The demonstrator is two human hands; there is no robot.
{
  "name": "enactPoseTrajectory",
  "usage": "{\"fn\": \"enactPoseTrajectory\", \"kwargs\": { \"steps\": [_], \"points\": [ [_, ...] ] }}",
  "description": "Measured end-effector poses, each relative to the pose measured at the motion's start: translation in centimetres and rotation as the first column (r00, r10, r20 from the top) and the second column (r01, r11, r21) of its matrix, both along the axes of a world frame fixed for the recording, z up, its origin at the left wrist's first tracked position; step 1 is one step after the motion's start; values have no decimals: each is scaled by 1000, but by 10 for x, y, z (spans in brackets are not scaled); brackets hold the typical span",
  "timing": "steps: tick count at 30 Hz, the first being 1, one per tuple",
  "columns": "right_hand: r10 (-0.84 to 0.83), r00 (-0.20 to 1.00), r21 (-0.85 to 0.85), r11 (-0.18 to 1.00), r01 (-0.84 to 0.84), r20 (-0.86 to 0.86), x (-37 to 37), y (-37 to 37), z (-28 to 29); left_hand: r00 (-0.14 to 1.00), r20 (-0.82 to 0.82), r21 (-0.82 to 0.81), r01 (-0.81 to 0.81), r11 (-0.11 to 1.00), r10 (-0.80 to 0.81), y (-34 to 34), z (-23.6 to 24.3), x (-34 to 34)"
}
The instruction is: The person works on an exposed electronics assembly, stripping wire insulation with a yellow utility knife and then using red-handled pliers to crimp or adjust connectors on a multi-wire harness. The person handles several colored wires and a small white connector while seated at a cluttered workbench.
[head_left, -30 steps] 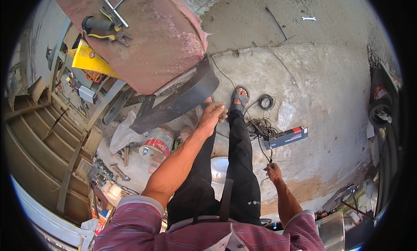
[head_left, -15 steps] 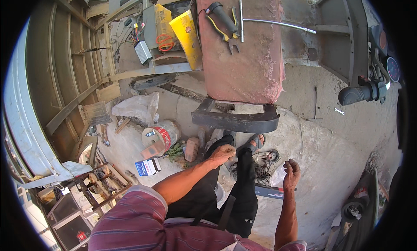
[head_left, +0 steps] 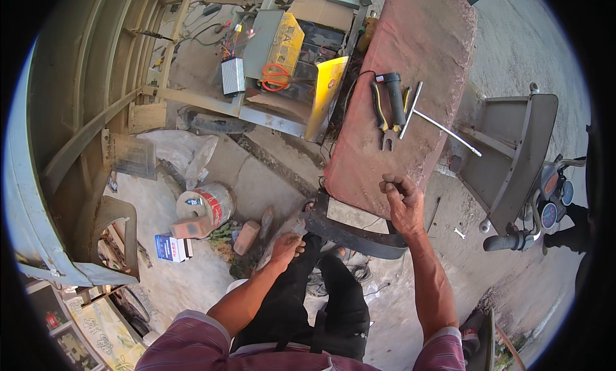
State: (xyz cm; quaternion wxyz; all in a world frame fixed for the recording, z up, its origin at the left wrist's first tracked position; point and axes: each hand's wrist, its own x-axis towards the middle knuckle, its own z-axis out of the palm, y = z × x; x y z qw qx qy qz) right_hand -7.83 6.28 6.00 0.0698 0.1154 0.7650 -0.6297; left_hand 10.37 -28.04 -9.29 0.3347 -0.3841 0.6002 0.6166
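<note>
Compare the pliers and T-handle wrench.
The pliers have black-and-yellow handles; the T-handle wrench is silvery. The pliers have two handles, the wrench one long shaft. The pliers lie fully on the red seat; the wrench's shaft overhangs its edge. Both are hand tools.

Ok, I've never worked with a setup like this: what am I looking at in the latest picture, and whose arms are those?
There is no machine here: the arms are a person's own, with bare hands. The picture comes from the left of two fisheye cameras worn on that person's head, looking down, so straight edges bend toward the rim and picture left is the person's left.

The left hand is loosely curled; the right hand appears over the near end of a worn reddish cushion. I can make out no object in either, though curled fingers could hide something small.

On the cushion lie pliers, a black cylinder and a T-shaped metal tool. To its left are a yellow panel and a silver box.
</note>
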Motion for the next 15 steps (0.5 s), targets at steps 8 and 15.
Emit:
{"fn": "enactPoseTrajectory", "kwargs": {
  "steps": [8,15],
  "points": [
    [51,985,83,996,-38,-165,-189,-20,21,967,-61,62,-244,968,248,-24,-20,-38],
    [-79,980,334,933,137,-182,-335,47,-12,910,-79,69,-403,913,408,-15,-22,-91]
  ]
}}
